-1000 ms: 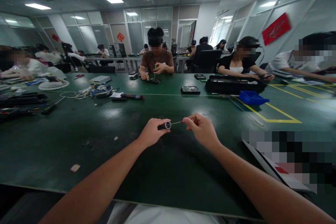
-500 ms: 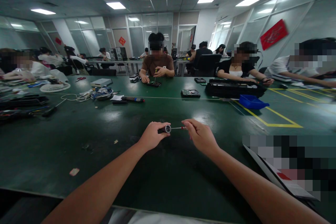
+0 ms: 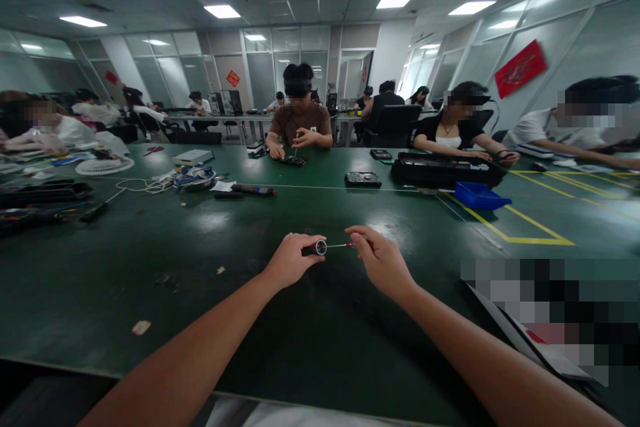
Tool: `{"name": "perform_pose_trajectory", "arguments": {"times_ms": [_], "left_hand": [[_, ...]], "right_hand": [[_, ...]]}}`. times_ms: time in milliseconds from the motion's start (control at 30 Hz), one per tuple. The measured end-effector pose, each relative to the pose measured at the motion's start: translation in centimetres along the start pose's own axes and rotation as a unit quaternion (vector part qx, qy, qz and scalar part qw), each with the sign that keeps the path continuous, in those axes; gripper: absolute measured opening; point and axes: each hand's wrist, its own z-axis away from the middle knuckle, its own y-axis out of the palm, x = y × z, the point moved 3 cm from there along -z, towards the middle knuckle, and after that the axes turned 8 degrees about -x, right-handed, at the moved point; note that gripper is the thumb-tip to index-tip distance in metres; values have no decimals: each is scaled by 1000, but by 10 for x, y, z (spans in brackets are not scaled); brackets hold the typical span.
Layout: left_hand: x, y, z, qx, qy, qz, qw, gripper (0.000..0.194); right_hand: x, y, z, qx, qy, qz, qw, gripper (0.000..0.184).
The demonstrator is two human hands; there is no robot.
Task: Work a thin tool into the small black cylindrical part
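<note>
Worktop ended well apart from the left hand, clamped on a dark cylinder, and the right hand, pinching a slim tool near the cylinder's ringed end. Glossy green separated both from a blue tray; ceiling lights shone.

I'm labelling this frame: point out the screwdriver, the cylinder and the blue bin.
Screwdriver (image 3: 338, 245): head view, on its shaft.
Cylinder (image 3: 321, 247): head view, on its round end.
Blue bin (image 3: 479, 200): head view, on its near wall.
</note>
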Motion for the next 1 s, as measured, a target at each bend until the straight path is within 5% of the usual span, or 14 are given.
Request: {"name": "perform_pose_trajectory", "arguments": {"times_ms": [667,1000], "left_hand": [[2,-3,0,-11,-21,-2,1000,39],[0,1,1,2,-7,-1,1000,37]], "right_hand": [[0,2,0,-3,-31,-10,999,16],[-2,1,-2,5,-9,12,1000,25]]}}
